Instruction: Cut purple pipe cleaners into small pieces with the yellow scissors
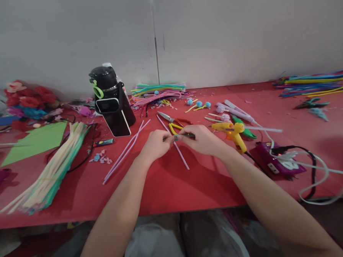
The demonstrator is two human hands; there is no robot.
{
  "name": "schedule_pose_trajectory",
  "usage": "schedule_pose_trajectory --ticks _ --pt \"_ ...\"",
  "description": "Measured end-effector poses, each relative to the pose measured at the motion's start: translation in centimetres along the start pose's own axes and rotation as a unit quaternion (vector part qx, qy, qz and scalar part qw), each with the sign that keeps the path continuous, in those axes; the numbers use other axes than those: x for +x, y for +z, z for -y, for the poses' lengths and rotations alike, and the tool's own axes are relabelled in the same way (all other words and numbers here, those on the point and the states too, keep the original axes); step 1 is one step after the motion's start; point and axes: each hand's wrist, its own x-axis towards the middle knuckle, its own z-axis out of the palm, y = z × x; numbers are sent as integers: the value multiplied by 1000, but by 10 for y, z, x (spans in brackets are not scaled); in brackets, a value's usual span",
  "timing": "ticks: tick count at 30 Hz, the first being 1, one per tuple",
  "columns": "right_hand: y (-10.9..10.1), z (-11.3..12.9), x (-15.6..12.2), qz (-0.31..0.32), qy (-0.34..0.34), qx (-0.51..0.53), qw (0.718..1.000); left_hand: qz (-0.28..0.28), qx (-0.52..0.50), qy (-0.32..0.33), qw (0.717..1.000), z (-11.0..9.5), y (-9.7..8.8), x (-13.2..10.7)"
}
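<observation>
My left hand [156, 144] and my right hand [201, 139] meet over the red table [174, 182], both with fingers pinched on a short dark green pipe cleaner [180, 137] held between them. A lilac pipe cleaner [175, 144] lies on the table just under the hands. Two more lilac pipe cleaners [123, 153] lie to the left of my left hand. Yellow-handled scissors [172, 122] rest just beyond the hands.
A yellow glue gun [233, 134] and a purple power strip [276, 162] with white cables sit to the right. A black bottle and phone stand [112, 103] are at back left. Bundles of pipe cleaners lie at left [50, 171], back centre [158, 91] and far right [315, 82].
</observation>
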Motion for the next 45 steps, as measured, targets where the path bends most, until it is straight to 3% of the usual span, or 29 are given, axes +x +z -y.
schedule_pose_trajectory --ticks 5,13,22,28,31,36,41,45 --pt "2 8 -2 10 -9 50 999 -12 -109 -32 993 2 -2 1" --pt "8 6 0 39 1 75 996 -35 -181 -36 982 0 0 1" --pt "2 -2 2 1 22 94 995 61 -266 -52 961 -7 -7 -3" --pt "2 -5 2 -11 22 -13 1000 124 -235 -66 962 -6 -7 -4" --pt "-1 -5 1 -3 24 -24 999 105 -213 -76 969 -4 -5 -3" --pt "-6 -9 1 58 1 55 997 79 -257 -81 960 -1 -4 0" --pt "-8 -13 2 47 15 109 993 79 -336 -83 935 -1 -7 2" --pt "-8 -10 1 34 30 148 988 73 -347 -90 931 0 -9 2"
